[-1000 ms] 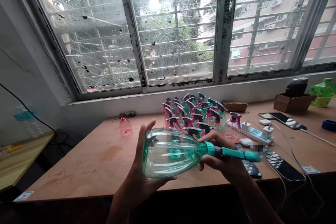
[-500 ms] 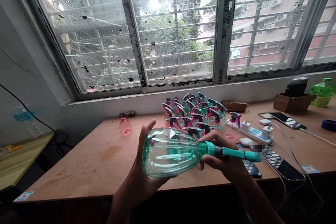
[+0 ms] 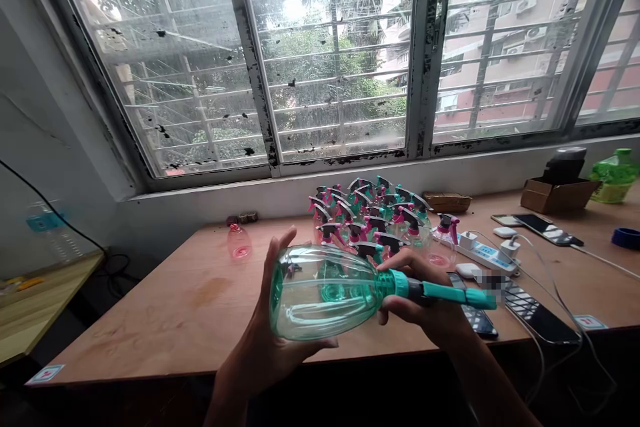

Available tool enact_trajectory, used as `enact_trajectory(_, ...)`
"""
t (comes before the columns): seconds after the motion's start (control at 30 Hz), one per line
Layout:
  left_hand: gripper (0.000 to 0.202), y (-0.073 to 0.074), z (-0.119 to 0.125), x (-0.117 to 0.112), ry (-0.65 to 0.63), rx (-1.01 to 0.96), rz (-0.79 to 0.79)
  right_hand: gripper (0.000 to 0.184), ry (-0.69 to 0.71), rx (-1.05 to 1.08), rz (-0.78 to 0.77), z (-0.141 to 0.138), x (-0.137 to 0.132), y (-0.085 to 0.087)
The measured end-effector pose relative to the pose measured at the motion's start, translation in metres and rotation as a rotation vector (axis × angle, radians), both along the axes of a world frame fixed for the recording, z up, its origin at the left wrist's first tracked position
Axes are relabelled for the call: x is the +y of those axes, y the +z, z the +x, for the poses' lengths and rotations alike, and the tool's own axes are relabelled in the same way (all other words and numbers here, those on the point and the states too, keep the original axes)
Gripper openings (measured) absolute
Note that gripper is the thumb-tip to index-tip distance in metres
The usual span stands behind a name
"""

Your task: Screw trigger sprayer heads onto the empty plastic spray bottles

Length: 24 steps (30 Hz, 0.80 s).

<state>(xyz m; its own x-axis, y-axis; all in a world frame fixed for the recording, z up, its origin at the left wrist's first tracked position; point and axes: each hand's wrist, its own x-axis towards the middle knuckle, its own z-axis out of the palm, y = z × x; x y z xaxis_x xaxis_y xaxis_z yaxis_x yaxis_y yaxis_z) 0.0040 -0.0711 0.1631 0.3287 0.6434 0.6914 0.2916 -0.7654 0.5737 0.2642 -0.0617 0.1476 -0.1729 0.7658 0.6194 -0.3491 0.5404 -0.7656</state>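
Note:
A clear green spray bottle (image 3: 325, 293) lies sideways in the air above the table's front edge, its teal and dark spray head pointing right. My left hand (image 3: 270, 320) is closed around the bottle's base, with fingers behind and below it. At the neck, my right hand (image 3: 425, 300) pinches the teal collar (image 3: 399, 282) between thumb and fingers. Behind the held bottle, several spray bottles (image 3: 370, 213) with pink or teal heads stand crowded together. A pink bottle without a spray head (image 3: 239, 242) stands apart at the left.
A white power strip (image 3: 480, 252) with chargers, cables and several phones (image 3: 540, 310) occupies the right side. Farther back are a cardboard box (image 3: 557, 195), a green bottle (image 3: 616, 177) and a blue tape roll (image 3: 626, 237). The window sill (image 3: 295, 180) runs behind the table.
The bottle has turned slightly about its long axis, so its ridges and reflections have shifted. Both hands stay nearly in place on it.

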Motion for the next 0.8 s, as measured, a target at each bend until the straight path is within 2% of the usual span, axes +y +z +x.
enact_trajectory(0.1, 0.126, 0.0016, 0.0012, 0.0009, 0.021, 0.004, 0.005, 0.030, -0.006, -0.006, -0.001, 0.0001, 0.0008, 0.0002)
enact_trajectory(0.27, 0.115, -0.0023, 0.0016, 0.0066, -0.084, -0.037, 0.099, 0.032, -0.006, -0.018, 0.005, -0.0004, -0.0003, 0.0005)
enact_trajectory(0.5, 0.130, 0.0005, -0.0006, -0.0003, -0.042, -0.024, -0.026, 0.031, -0.025, -0.025, 0.006, 0.0002, -0.0018, 0.0008)
enact_trajectory(0.57, 0.127, 0.0013, 0.0001, 0.0006, -0.034, -0.030, -0.038, 0.032, -0.025, -0.026, 0.002, 0.0004, -0.0013, 0.0009)
enact_trajectory(0.7, 0.111, -0.0006, 0.0033, 0.0063, -0.061, -0.045, 0.080, 0.032, -0.029, -0.035, 0.005, 0.0004, -0.0004, 0.0002)
enact_trajectory(0.8, 0.104, -0.0014, 0.0050, 0.0066, -0.043, -0.065, 0.090, 0.032, -0.013, -0.024, 0.009, 0.0000, -0.0003, -0.0005)
